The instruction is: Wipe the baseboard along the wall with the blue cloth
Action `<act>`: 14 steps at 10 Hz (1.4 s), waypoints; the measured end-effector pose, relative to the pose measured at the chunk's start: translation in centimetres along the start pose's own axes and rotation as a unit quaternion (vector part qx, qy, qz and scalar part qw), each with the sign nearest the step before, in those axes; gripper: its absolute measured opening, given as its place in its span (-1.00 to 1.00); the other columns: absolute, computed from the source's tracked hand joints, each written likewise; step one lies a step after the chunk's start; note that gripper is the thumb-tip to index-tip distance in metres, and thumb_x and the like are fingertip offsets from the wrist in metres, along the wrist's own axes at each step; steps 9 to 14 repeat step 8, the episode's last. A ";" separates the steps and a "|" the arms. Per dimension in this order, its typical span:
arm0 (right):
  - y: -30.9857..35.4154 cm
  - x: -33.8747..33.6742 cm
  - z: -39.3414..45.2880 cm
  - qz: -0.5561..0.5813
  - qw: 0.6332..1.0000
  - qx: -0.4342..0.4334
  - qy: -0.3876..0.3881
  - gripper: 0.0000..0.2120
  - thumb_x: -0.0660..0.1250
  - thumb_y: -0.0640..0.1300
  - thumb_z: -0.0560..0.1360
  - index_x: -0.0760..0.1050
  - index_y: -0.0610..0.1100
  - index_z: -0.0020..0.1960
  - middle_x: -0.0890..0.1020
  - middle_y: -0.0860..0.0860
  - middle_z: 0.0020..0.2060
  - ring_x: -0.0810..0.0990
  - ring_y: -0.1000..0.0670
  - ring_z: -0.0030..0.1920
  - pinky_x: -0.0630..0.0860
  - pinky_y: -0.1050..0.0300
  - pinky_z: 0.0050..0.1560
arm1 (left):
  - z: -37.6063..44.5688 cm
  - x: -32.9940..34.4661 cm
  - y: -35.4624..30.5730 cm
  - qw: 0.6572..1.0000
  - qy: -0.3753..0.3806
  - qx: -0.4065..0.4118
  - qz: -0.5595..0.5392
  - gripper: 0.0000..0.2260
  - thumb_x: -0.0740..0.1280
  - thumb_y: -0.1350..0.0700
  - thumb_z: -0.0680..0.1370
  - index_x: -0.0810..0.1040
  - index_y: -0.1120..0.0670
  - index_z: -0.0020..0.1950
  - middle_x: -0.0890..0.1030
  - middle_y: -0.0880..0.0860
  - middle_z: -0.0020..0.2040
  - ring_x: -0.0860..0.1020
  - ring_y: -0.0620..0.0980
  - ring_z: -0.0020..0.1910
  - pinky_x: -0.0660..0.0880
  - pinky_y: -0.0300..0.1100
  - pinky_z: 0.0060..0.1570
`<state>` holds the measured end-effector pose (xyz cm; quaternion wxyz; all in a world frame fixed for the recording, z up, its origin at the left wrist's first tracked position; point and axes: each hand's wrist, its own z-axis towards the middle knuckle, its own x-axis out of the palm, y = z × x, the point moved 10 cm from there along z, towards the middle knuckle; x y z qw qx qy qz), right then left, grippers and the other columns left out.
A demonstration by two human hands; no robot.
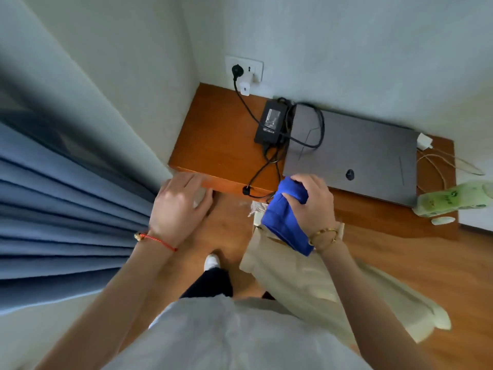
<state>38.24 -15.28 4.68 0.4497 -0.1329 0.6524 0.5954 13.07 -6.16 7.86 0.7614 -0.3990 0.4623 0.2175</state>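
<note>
Looking down from the head view, I see my right hand (pixel 310 202) with its grip clamped round the blue cloth (pixel 286 217), the cloth bunched and hanging, its long axis running from the fist down toward my body. My left hand (pixel 178 206) has fingers spread and relaxed, resting on the front edge of the low wooden bench (pixel 213 140), holding nothing. I cannot make out a distinct baseboard; the wall (pixel 346 49) meets the bench top behind the laptop (pixel 354 153) and power brick (pixel 270 121). The cloth is already in the right hand, so I judge that hand leads, reaching out and down to where wall meets floor (pixel 400 252), likely off to the right.
</note>
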 end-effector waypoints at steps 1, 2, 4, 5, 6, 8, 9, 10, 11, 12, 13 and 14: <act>3.9 4.1 3.6 0.000 1.000 -0.012 0.001 -0.74 0.45 -0.24 0.43 0.53 -0.17 0.10 0.59 -0.04 0.03 0.47 -0.03 0.05 0.28 0.29 0.09 | 1.2 -1.9 3.6 1.000 0.017 0.020 -0.009 -0.68 0.22 0.01 0.63 0.65 0.18 0.15 0.69 0.15 0.07 0.66 0.13 0.04 0.64 0.11 0.08; 6.3 8.5 8.1 0.002 1.000 -0.007 0.010 -0.73 0.45 -0.24 0.44 0.52 -0.20 0.11 0.59 -0.07 0.05 0.48 -0.09 0.06 0.30 0.26 0.10 | 2.7 -2.9 6.9 0.999 0.019 0.030 -0.011 -0.68 0.22 -0.01 0.63 0.65 0.16 0.15 0.69 0.14 0.08 0.66 0.11 0.07 0.64 0.09 0.08; 9.1 16.5 15.4 -0.031 0.998 -0.027 0.055 -0.74 0.43 -0.27 0.43 0.51 -0.22 0.10 0.58 -0.10 0.01 0.47 -0.13 0.06 0.37 0.13 0.08 | 4.8 -2.5 11.6 0.999 0.014 0.022 -0.023 -0.74 0.27 0.04 0.61 0.64 0.14 0.18 0.69 0.11 0.09 0.65 0.09 0.08 0.63 0.03 0.09; 9.5 19.5 17.7 -0.050 0.996 -0.032 0.070 -0.76 0.43 -0.30 0.40 0.50 -0.24 0.05 0.58 -0.13 -0.03 0.48 -0.17 0.01 0.38 0.10 0.01 | 5.3 -2.2 12.5 0.999 0.008 0.027 -0.028 -0.78 0.32 0.09 0.59 0.65 0.14 0.16 0.69 0.11 0.07 0.66 0.09 0.06 0.64 0.03 0.06; 8.6 21.9 19.4 -0.057 0.995 -0.015 0.077 -0.76 0.44 -0.29 0.41 0.50 -0.23 0.06 0.57 -0.14 -0.02 0.48 -0.17 0.03 0.41 0.04 0.05 | 5.8 -2.1 13.0 0.999 -0.011 0.032 -0.028 -0.78 0.31 0.09 0.59 0.66 0.15 0.14 0.70 0.11 0.05 0.67 0.10 0.04 0.64 0.02 0.03; 6.9 24.0 20.4 -0.055 0.994 0.028 0.086 -0.67 0.42 -0.25 0.45 0.48 -0.21 0.19 0.59 -0.13 0.08 0.49 -0.17 0.13 0.42 0.02 0.14 | 6.6 -1.6 13.7 0.998 -0.025 0.043 -0.047 -0.78 0.30 0.10 0.59 0.66 0.15 0.14 0.70 0.09 0.04 0.66 0.07 0.03 0.64 -0.01 0.01; 6.9 24.0 20.4 -0.055 0.994 0.028 0.086 -0.67 0.42 -0.25 0.45 0.48 -0.21 0.19 0.59 -0.13 0.08 0.49 -0.17 0.13 0.42 0.02 0.14 | 6.6 -1.6 13.7 0.998 -0.025 0.043 -0.047 -0.78 0.30 0.10 0.59 0.66 0.15 0.14 0.70 0.09 0.04 0.66 0.07 0.03 0.64 -0.01 0.01; 6.9 24.0 20.4 -0.055 0.994 0.028 0.086 -0.67 0.42 -0.25 0.45 0.48 -0.21 0.19 0.59 -0.13 0.08 0.49 -0.17 0.13 0.42 0.02 0.14 | 6.6 -1.6 13.7 0.998 -0.025 0.043 -0.047 -0.78 0.30 0.10 0.59 0.66 0.15 0.14 0.70 0.09 0.04 0.66 0.07 0.03 0.64 -0.01 0.01; 6.9 24.0 20.4 -0.055 0.994 0.028 0.086 -0.67 0.42 -0.25 0.45 0.48 -0.21 0.19 0.59 -0.13 0.08 0.49 -0.17 0.13 0.42 0.02 0.14 | 6.6 -1.6 13.7 0.998 -0.025 0.043 -0.047 -0.78 0.30 0.10 0.59 0.66 0.15 0.14 0.70 0.09 0.04 0.66 0.07 0.03 0.64 -0.01 0.01; 6.9 24.0 20.4 -0.055 0.994 0.028 0.086 -0.67 0.42 -0.25 0.45 0.48 -0.21 0.19 0.59 -0.13 0.08 0.49 -0.17 0.13 0.42 0.02 0.14 | 6.6 -1.6 13.7 0.998 -0.025 0.043 -0.047 -0.78 0.30 0.10 0.59 0.66 0.15 0.14 0.70 0.09 0.04 0.66 0.07 0.03 0.64 -0.01 0.01; 6.9 24.0 20.4 -0.055 0.994 0.028 0.086 -0.67 0.42 -0.25 0.45 0.48 -0.21 0.19 0.59 -0.13 0.08 0.49 -0.17 0.13 0.42 0.02 0.14 | 6.6 -1.6 13.7 0.998 -0.025 0.043 -0.047 -0.78 0.30 0.10 0.59 0.66 0.15 0.14 0.70 0.09 0.04 0.66 0.07 0.03 0.64 -0.01 0.01; 6.9 24.0 20.4 -0.055 0.994 0.028 0.086 -0.67 0.42 -0.25 0.45 0.48 -0.21 0.19 0.59 -0.13 0.08 0.49 -0.17 0.13 0.42 0.02 0.14 | 6.6 -1.6 13.7 0.998 -0.025 0.043 -0.047 -0.78 0.30 0.10 0.59 0.66 0.15 0.14 0.70 0.09 0.04 0.66 0.07 0.03 0.64 -0.01 0.01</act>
